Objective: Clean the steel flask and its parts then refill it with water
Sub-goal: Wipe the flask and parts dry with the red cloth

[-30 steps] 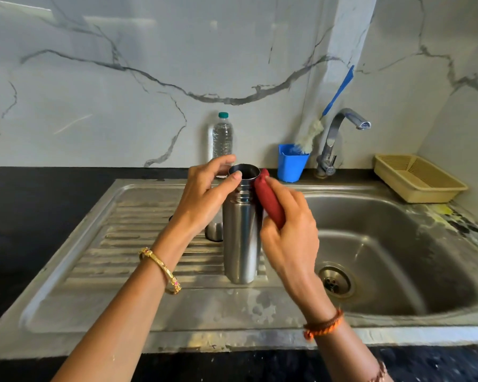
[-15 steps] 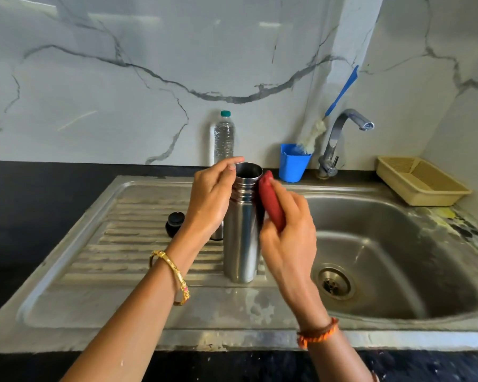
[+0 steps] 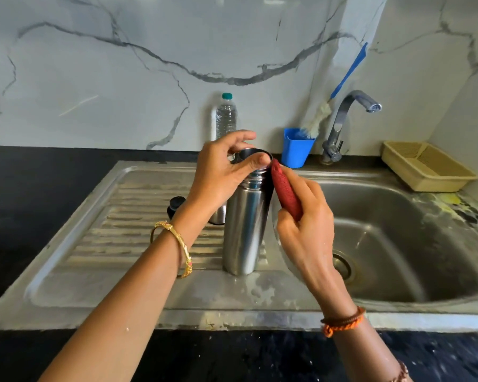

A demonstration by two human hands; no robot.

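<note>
Head view: the left hand's fingers (image 3: 255, 161) curl over the open mouth of the tall, cylindrical stainless-steel flask (image 3: 244, 221), the thumb pressed against the near edge of the rim and the other fingers arched over its far side, so the left hand (image 3: 221, 175) grips the flask by its neck. The right hand's fingers (image 3: 301, 183) are wrapped round a dark red, ribbed scrubbing pad (image 3: 286, 190), whose upper end touches the right side of the flask's threaded neck just under the rim; the right hand (image 3: 305, 224) holds the pad upright against the flask. A gold bangle (image 3: 177, 244) sits on the left wrist and an orange-and-brown thread band (image 3: 342, 321) on the right wrist.

The flask stands upright on the ribbed steel draining board (image 3: 100, 230), close to the edge of the steel sink basin (image 3: 411, 238). Behind the left wrist lie a small black cap (image 3: 175, 205) and a short steel cup-shaped part (image 3: 218, 215), partly hidden. Against the marble wall stand a clear plastic water bottle with a green cap (image 3: 226, 117), a blue plastic cup (image 3: 297, 147) holding a blue-handled bottle brush (image 3: 348, 70), a curved chrome tap (image 3: 345, 119), and a beige plastic basket (image 3: 428, 166) at the right.
</note>
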